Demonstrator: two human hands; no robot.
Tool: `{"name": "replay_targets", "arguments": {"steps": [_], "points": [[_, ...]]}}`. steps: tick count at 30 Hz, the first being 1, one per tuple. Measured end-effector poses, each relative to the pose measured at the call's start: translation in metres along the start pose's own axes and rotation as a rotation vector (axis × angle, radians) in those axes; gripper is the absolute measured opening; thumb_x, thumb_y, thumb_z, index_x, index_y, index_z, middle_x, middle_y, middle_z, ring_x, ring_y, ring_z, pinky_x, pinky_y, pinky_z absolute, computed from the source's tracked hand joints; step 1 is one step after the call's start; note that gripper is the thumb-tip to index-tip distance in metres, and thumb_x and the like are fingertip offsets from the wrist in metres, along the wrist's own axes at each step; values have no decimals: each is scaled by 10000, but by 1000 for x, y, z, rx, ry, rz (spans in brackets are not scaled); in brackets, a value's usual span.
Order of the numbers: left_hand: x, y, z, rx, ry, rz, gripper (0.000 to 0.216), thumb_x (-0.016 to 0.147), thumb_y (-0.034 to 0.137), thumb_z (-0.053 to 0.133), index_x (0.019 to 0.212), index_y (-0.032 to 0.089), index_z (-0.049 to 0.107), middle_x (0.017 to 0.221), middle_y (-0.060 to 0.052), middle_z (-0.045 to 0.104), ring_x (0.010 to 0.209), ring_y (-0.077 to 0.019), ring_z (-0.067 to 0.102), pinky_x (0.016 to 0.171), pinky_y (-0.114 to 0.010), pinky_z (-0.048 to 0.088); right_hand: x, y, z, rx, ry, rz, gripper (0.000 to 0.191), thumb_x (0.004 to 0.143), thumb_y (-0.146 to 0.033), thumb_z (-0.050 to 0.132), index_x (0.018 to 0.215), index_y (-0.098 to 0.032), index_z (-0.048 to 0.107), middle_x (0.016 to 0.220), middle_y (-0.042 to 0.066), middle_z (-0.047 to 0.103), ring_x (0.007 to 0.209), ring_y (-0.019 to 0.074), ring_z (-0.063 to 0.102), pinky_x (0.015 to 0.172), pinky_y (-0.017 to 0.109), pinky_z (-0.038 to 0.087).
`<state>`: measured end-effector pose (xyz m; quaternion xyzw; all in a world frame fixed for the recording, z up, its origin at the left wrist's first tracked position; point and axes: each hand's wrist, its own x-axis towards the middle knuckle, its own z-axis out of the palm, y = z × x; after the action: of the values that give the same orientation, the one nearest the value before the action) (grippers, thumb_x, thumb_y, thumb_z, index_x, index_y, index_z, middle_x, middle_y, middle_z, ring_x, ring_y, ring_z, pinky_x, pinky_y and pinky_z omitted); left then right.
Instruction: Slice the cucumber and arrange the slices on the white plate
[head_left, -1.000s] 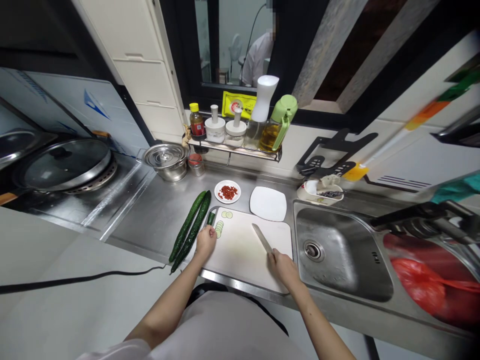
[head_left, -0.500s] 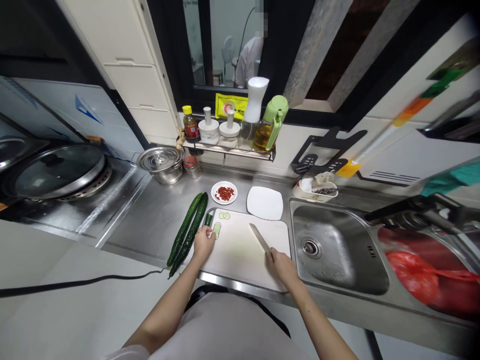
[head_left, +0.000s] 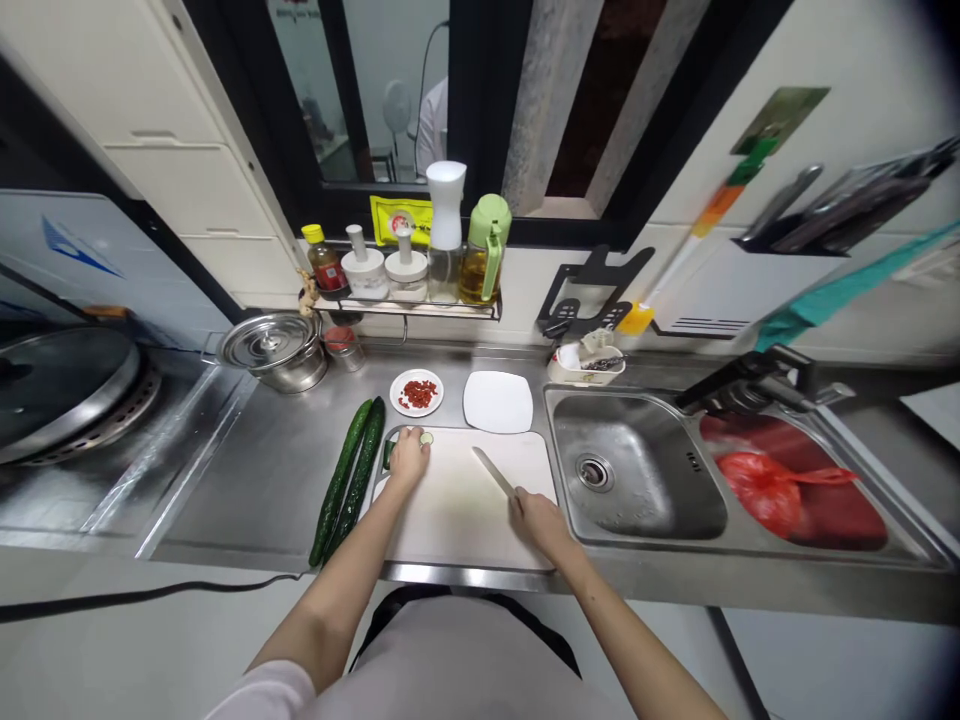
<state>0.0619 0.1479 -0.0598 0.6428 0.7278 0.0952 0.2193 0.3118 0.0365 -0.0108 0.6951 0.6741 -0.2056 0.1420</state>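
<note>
My right hand (head_left: 538,517) grips a kitchen knife (head_left: 493,472), its blade pointing up and left over the white cutting board (head_left: 457,520). At the board's top left corner is my left hand (head_left: 409,458), fingers bent down and close together. A pale cucumber slice (head_left: 427,438) shows beside its fingertips; whatever lies beneath the fingers is hidden. Just left of that hand is a short dark green cucumber piece (head_left: 388,454). Two whole cucumbers (head_left: 346,490) lie side by side left of the board, partly behind my left forearm.
Behind the board stand a small plate of chopped red pieces (head_left: 418,393) and a white square plate (head_left: 497,401). To the right is the sink (head_left: 637,480), with a red plastic bag (head_left: 765,490) beyond. A lidded steel pot (head_left: 277,352) and a seasoning rack (head_left: 450,305) are at the back.
My left hand has moved toward the board's top left corner, and the row of slices is now out of sight. The knife stays in my right hand. The camera view has shifted right.
</note>
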Motion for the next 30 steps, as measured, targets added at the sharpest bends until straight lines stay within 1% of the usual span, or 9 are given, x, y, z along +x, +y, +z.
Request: {"name": "replay_targets", "arguments": {"steps": [3, 7, 13, 21, 24, 26, 30], "points": [[5, 2, 2, 66, -24, 2, 333, 882, 274, 490, 1197, 210, 578, 1186, -126, 544, 958, -240, 604, 850, -342, 440, 0, 0, -1, 12, -13, 3, 340, 980, -287, 298, 1113, -154, 581, 964, 146, 697, 933, 244, 663, 733, 295, 424], [8, 2, 4, 93, -25, 14, 297, 888, 275, 488, 1163, 225, 588, 1185, -114, 540, 941, -233, 608, 832, -341, 444, 0, 0, -1, 23, -10, 5, 341, 975, -280, 299, 1108, -156, 587, 959, 145, 697, 932, 243, 661, 737, 297, 426], [7, 5, 2, 81, 9, 24, 242, 873, 237, 510, 1095, 224, 606, 1141, -98, 579, 918, -220, 606, 800, -320, 434, 0, 1, 0, 31, -7, 5, 346, 973, -287, 302, 1108, -156, 592, 962, 150, 695, 934, 241, 657, 746, 298, 425], [-1, 9, -5, 20, 45, 46, 157, 876, 214, 497, 947, 211, 637, 1054, -84, 643, 905, -208, 601, 724, -283, 404, 1, 2, 2, 20, 11, -5, 334, 964, -277, 316, 1100, -151, 593, 951, 146, 698, 926, 240, 660, 733, 294, 423], [-6, 12, -6, -56, 50, 34, 129, 855, 209, 525, 914, 209, 641, 1008, -70, 666, 880, -195, 605, 687, -263, 389, 2, 2, 3, 21, 7, -8, 334, 963, -270, 307, 1091, -154, 593, 951, 146, 698, 916, 243, 662, 729, 302, 426], [-11, 16, -3, -157, 30, 18, 101, 832, 212, 559, 887, 210, 644, 929, -45, 682, 832, -176, 608, 666, -245, 384, 2, 2, 3, 23, 2, -8, 330, 959, -262, 307, 1087, -156, 593, 950, 146, 697, 919, 247, 662, 728, 306, 428], [-29, 24, 15, -406, -82, -44, 44, 776, 205, 625, 815, 196, 644, 749, 5, 660, 692, -124, 592, 630, -207, 386, 2, 1, 2, 26, 4, 3, 329, 958, -255, 308, 1094, -155, 590, 943, 148, 697, 922, 251, 664, 727, 306, 430]]}}
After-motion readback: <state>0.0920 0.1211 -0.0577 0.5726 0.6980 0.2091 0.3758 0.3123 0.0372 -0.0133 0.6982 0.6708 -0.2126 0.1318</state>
